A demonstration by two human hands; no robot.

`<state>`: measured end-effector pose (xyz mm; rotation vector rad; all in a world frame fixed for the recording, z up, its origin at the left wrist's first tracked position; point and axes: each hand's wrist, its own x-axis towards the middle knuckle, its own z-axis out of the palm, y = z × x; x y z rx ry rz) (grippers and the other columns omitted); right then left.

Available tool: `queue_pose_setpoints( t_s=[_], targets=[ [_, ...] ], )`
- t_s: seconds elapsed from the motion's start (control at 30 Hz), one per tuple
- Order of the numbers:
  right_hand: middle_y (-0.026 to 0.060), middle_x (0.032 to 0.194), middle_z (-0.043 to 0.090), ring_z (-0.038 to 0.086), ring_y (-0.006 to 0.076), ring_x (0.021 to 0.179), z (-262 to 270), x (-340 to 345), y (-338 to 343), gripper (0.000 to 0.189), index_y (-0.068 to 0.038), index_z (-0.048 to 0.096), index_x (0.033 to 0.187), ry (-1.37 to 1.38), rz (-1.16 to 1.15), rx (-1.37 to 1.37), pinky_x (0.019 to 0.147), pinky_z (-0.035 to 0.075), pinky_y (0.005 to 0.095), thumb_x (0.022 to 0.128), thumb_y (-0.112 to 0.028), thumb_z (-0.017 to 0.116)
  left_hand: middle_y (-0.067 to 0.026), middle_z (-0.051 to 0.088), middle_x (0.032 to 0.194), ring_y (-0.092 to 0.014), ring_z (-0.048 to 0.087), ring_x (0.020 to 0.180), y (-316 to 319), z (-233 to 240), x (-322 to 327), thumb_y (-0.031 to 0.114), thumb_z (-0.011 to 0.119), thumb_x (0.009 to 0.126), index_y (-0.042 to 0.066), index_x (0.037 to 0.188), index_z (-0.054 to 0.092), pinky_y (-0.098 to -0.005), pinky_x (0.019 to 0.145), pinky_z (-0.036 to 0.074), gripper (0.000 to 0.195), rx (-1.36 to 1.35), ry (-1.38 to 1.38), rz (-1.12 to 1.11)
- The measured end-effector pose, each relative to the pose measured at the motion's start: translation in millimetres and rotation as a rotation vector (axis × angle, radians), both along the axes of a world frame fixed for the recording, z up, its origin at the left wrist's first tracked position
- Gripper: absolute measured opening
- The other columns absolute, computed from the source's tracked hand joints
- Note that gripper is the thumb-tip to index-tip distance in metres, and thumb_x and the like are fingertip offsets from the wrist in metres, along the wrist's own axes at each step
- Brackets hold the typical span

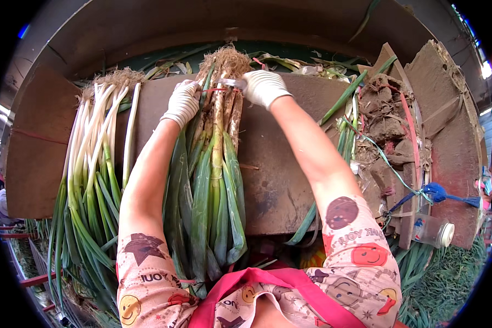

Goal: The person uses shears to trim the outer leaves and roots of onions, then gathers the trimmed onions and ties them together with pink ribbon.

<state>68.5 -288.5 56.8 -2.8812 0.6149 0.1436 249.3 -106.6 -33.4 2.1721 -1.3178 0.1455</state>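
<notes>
An unpeeled bundle of long green onions [217, 164] lies on the brown board [279, 164], its roots at the far edge and its dark leaves towards me. A red tie [218, 89] crosses the stalks below the roots. My left hand [184, 102], in a ribbed white glove, has its fingers closed at the tie's left end. My right hand [266, 88], gloved alike, grips a small metal blade [231, 83] that lies over the stalks just above the tie. Left of my left arm is a pile of clean, white-stemmed green onions [94, 143], with one stalk [131, 131] a little apart.
Dirt-caked boards [389, 123] with red and teal ties stand at the right. A blue knotted cord [436, 192] and a clear jar with a white lid [434, 231] are near them. Loose leaves and peelings [303, 65] lie beyond the board's far edge.
</notes>
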Motion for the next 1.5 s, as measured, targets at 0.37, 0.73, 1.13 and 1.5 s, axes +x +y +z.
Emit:
queue_pose_setpoints(
  t_s=[0.37, 0.73, 1.13, 1.5],
  targets=[
    [0.0031, 0.088, 0.068, 0.063, 0.0109, 0.070, -130, -186, 24, 0.047, -0.002, 0.065, 0.119, -0.676, -0.478, 1.292, 0.063, 0.053, 0.0282, 0.096, -0.043, 0.069, -0.0073, 0.068, 0.092, -0.022, 0.061, 0.072, 114, 81, 31, 0.011, 0.058, 0.097, 0.006, 0.099, 0.065, -0.0323, 0.066, 0.051, 0.008, -0.190, -0.362, 0.511],
    [0.0048, 0.088, 0.069, 0.065, 0.0121, 0.072, -66, -317, 196, 0.027, -0.008, 0.064, 0.121, -0.272, -0.046, 1.304, 0.063, 0.053, 0.0276, 0.103, -0.028, 0.061, -0.0086, 0.068, 0.095, -0.021, 0.063, 0.079, 349, 201, -274, 0.004, 0.072, 0.085, 0.003, 0.097, 0.063, -0.0363, 0.066, 0.050, 0.015, -0.057, -0.823, 0.802],
    [0.0200, 0.088, 0.069, 0.067, 0.0395, 0.083, -25, -302, 286, 0.029, -0.007, 0.065, 0.096, -0.039, 0.531, 0.549, 0.072, 0.052, 0.0497, 0.101, -0.032, 0.051, -0.0110, 0.065, 0.074, -0.034, 0.067, 0.073, 378, 143, -381, 0.023, 0.073, 0.079, 0.011, 0.079, 0.066, -0.0448, 0.061, 0.052, 0.014, 0.833, -0.017, 0.135],
    [0.0095, 0.090, 0.073, 0.067, 0.0156, 0.077, 6, -336, 225, 0.021, 0.000, 0.073, 0.107, -0.211, 0.423, 1.019, 0.072, 0.056, 0.0307, 0.089, -0.002, 0.062, 0.0019, 0.054, 0.070, -0.009, 0.047, 0.061, 489, 226, -306, 0.030, 0.063, 0.099, 0.007, 0.088, 0.068, -0.0296, 0.055, 0.040, 0.026, -0.541, 0.047, 0.827]
  ],
)
